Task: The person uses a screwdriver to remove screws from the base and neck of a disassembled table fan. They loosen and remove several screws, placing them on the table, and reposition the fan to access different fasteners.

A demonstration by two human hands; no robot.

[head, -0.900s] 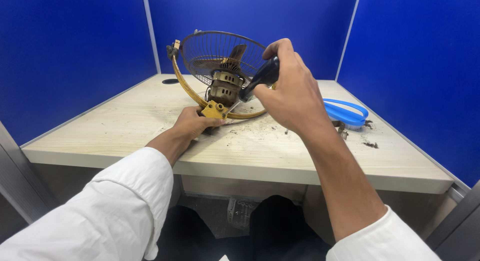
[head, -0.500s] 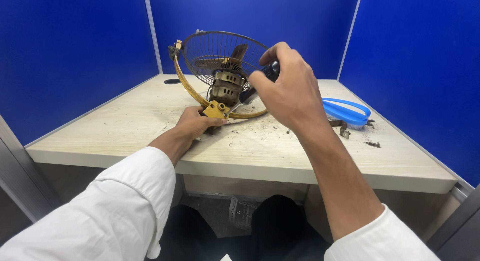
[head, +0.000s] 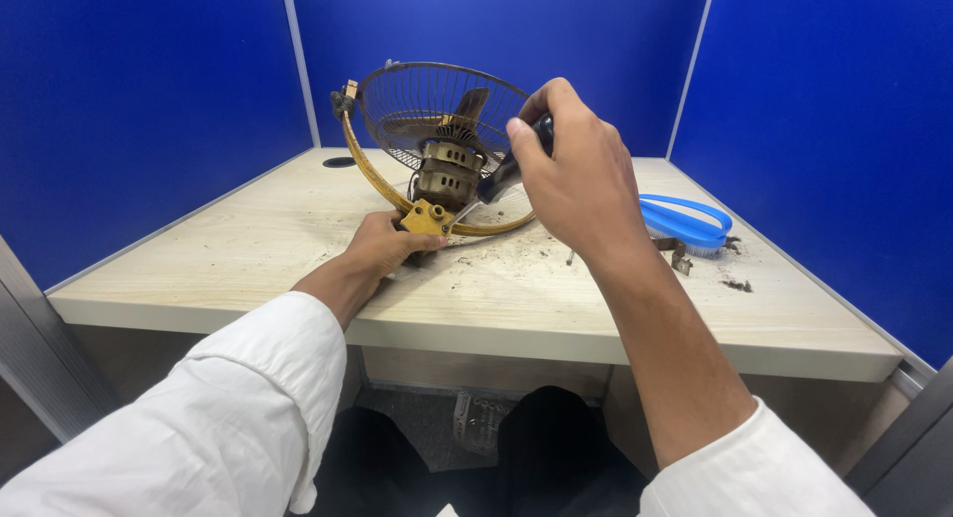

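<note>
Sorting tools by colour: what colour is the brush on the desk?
Blue, with pale bristles; the brush shows best in the head view.

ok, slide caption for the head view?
Left hand steadies a dusty fan while right hand grips a black-handled tool.

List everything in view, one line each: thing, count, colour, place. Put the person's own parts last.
fan: one, dirty yellow ring with dark wire grille and bare motor, tilted on the desk's middle rear.
screwdriver: one, dark handle, in the right hand, tip at the fan's motor.
brush: one, blue, lying on the desk to the right.
metal bracket: one, grey, beside the brush.
dirt crumbs: scattered, dark, on the desk around the fan and brush.
desk: one, pale wood, between blue partition walls.
partition walls: three, blue, around the desk.
left hand: one, white sleeve, gripping the fan's yellow base.
right hand: one, white sleeve, fingers closed around the screwdriver.
</note>
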